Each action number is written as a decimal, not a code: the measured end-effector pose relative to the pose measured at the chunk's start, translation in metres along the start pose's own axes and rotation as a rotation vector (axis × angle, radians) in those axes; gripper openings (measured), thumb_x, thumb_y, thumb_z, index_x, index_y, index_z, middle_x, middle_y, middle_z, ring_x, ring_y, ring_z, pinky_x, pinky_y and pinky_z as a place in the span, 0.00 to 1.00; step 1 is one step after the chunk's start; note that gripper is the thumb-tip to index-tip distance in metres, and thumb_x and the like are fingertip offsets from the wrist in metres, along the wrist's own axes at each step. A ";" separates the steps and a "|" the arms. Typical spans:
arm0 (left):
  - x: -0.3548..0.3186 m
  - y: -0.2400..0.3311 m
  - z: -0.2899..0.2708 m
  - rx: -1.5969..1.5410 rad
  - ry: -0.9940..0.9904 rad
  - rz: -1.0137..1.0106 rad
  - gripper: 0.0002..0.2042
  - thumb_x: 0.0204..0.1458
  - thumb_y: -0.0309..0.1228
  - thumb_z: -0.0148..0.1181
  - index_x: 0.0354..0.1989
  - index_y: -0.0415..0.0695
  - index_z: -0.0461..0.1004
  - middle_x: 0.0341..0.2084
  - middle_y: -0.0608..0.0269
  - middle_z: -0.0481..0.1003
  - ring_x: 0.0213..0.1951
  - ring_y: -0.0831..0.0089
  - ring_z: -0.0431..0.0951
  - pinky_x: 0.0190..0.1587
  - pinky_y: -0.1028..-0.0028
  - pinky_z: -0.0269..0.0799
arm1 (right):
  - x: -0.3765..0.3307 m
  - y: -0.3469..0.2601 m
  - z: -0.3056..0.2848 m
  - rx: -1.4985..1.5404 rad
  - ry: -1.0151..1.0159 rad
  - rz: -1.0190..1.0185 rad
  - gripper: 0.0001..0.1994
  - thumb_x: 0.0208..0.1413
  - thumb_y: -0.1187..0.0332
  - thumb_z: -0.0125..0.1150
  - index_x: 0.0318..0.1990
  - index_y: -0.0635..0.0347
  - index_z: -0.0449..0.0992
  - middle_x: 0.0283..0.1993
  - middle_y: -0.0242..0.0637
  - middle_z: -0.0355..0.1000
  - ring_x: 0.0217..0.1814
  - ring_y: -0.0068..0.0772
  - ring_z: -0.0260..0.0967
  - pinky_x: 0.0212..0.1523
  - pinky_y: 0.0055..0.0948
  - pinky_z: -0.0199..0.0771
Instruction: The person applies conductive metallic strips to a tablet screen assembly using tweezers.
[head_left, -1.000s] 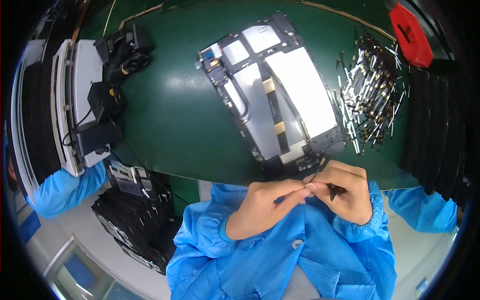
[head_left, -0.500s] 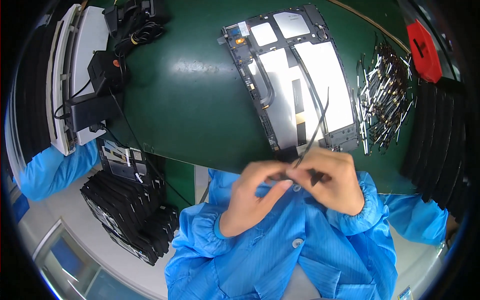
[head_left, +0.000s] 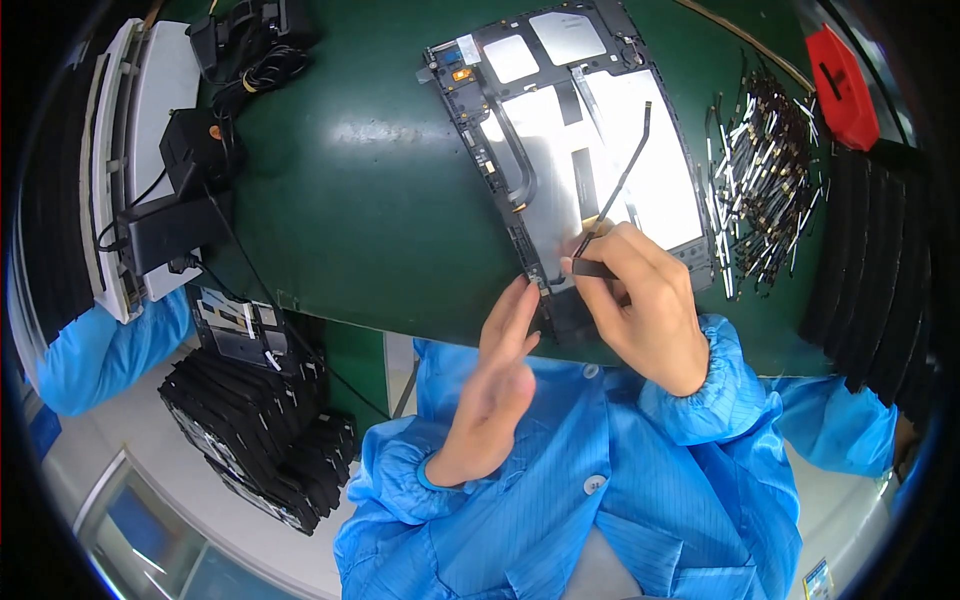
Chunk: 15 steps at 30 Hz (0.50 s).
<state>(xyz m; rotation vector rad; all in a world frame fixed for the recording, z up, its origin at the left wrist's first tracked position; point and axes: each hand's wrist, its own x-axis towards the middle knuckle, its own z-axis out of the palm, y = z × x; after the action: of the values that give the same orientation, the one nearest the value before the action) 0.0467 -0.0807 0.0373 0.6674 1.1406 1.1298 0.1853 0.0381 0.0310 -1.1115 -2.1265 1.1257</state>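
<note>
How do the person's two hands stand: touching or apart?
Apart: the head view shows the panel's dark lower end between left hand and right hand.

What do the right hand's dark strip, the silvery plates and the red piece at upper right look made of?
Dark strip, pinched by the right hand: probably thin plastic, fairly matte; it's narrow and bends near its tip.
Silvery plates: likely smooth metal; they glare brightly.
Red piece: perhaps moulded plastic; even colour, slight sheen.

Bright light, strong glare on metal
A soft reflection lies on the desk; glare whitens the right side of the panel. Fisheye distortion bends outer edges toward dark corners; the left hand looks slightly blurred.
</note>
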 end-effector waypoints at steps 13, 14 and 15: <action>0.014 -0.013 -0.006 -0.101 0.149 0.018 0.07 0.56 0.28 0.49 0.37 0.39 0.71 0.59 0.55 0.53 0.59 0.66 0.56 0.60 0.67 0.52 | 0.004 -0.004 -0.006 -0.050 -0.105 0.025 0.08 0.42 0.80 0.59 0.32 0.66 0.71 0.31 0.43 0.67 0.32 0.48 0.68 0.31 0.36 0.70; 0.016 -0.016 -0.004 -0.064 0.174 0.081 0.06 0.54 0.25 0.51 0.37 0.39 0.71 0.58 0.55 0.55 0.58 0.67 0.57 0.59 0.68 0.54 | 0.005 -0.004 -0.006 -0.051 -0.105 0.028 0.08 0.42 0.80 0.59 0.32 0.66 0.71 0.31 0.43 0.67 0.32 0.48 0.68 0.31 0.36 0.70; 0.019 -0.017 -0.003 -0.027 0.200 0.144 0.06 0.53 0.23 0.52 0.38 0.39 0.71 0.56 0.56 0.57 0.58 0.67 0.58 0.58 0.68 0.55 | 0.006 -0.003 -0.006 0.007 -0.068 0.018 0.08 0.42 0.80 0.59 0.32 0.66 0.71 0.31 0.43 0.67 0.32 0.48 0.68 0.31 0.36 0.70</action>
<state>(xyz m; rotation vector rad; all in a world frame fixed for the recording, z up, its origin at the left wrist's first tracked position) 0.0501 -0.0695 0.0144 0.6337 1.2593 1.3556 0.1851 0.0448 0.0372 -1.1058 -2.1669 1.1936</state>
